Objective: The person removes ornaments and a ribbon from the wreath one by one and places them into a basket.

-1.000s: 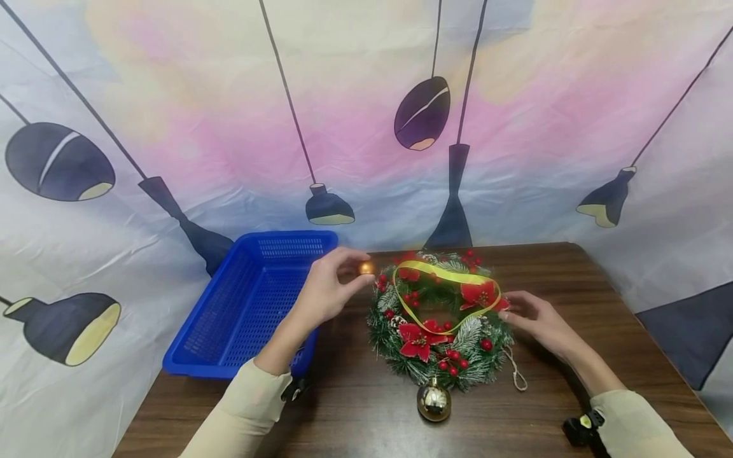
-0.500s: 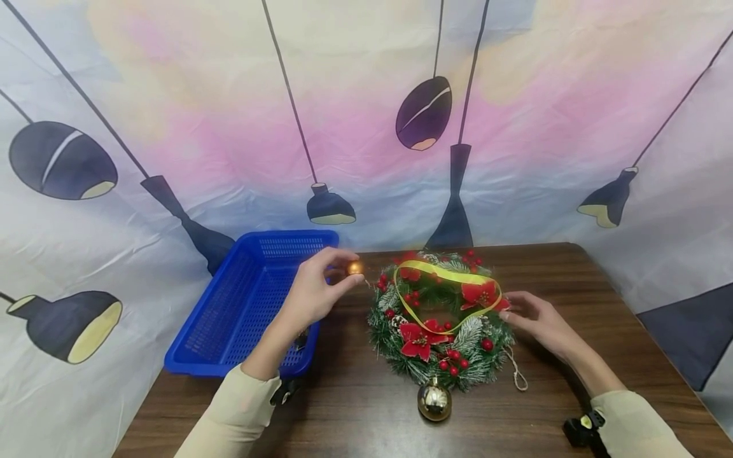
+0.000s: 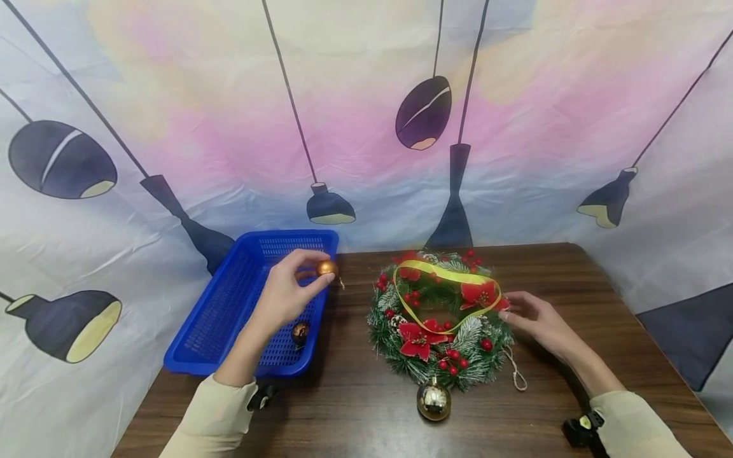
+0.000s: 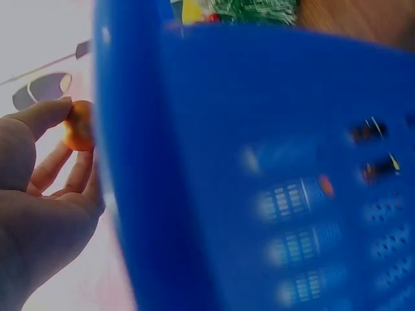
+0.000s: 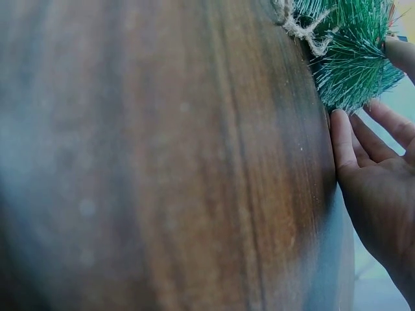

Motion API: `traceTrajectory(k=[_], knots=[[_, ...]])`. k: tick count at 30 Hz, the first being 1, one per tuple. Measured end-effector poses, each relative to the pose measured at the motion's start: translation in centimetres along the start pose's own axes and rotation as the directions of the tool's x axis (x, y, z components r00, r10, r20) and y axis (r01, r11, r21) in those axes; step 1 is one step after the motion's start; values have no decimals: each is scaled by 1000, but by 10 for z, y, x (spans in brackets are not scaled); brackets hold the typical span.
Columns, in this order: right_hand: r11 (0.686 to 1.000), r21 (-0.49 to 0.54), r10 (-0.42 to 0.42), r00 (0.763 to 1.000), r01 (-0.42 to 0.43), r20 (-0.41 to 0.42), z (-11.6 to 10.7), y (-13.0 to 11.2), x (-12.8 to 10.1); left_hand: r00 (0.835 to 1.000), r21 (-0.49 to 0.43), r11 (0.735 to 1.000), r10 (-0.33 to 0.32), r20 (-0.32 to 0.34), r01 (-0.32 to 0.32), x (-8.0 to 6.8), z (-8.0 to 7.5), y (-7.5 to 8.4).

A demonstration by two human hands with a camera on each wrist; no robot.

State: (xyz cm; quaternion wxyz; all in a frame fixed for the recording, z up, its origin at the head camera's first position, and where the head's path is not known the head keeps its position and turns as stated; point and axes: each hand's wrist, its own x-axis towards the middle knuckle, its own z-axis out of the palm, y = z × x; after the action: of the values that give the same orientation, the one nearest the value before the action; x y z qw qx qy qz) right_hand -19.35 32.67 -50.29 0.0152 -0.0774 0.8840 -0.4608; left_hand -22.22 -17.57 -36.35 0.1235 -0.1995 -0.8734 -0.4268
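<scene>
A green wreath [image 3: 439, 318] with red flowers, berries and a yellow ribbon [image 3: 446, 276] lies on the wooden table [image 3: 572, 286]. My left hand [image 3: 289, 292] pinches a small orange ball ornament [image 3: 327, 268] over the right rim of the blue basket [image 3: 229, 305]; the ornament [image 4: 79, 126] also shows between my fingertips in the left wrist view. My right hand [image 3: 529, 315] rests at the wreath's right edge, fingers lying relaxed on the table beside the green needles [image 5: 356, 65]. A large gold bauble [image 3: 433, 401] lies at the wreath's near edge.
A dark ball ornament [image 3: 300, 332] lies inside the basket near its right wall. A twine loop [image 3: 515, 372] trails from the wreath's right side. A printed cloth backdrop [image 3: 366, 127] hangs behind the table.
My left hand has carried the small orange ornament leftward from the wreath's left edge to above the basket's rim. The right hand and wreath have not moved.
</scene>
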Motion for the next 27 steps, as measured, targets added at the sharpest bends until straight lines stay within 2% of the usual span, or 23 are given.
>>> traceTrajectory(k=[15, 21, 27], knots=[[1000, 1, -7, 1000, 7, -3, 1, 2, -1, 997, 66, 996, -54, -53, 58, -14, -24, -30], [1000, 6, -8, 1000, 8, 1, 1, 1, -1, 994, 118, 988, -99, -40, 103, -22, -24, -45], [1000, -2, -9, 1000, 9, 0, 1, 1, 0, 991, 110, 985, -133, -28, 135, -28, -20, -56]])
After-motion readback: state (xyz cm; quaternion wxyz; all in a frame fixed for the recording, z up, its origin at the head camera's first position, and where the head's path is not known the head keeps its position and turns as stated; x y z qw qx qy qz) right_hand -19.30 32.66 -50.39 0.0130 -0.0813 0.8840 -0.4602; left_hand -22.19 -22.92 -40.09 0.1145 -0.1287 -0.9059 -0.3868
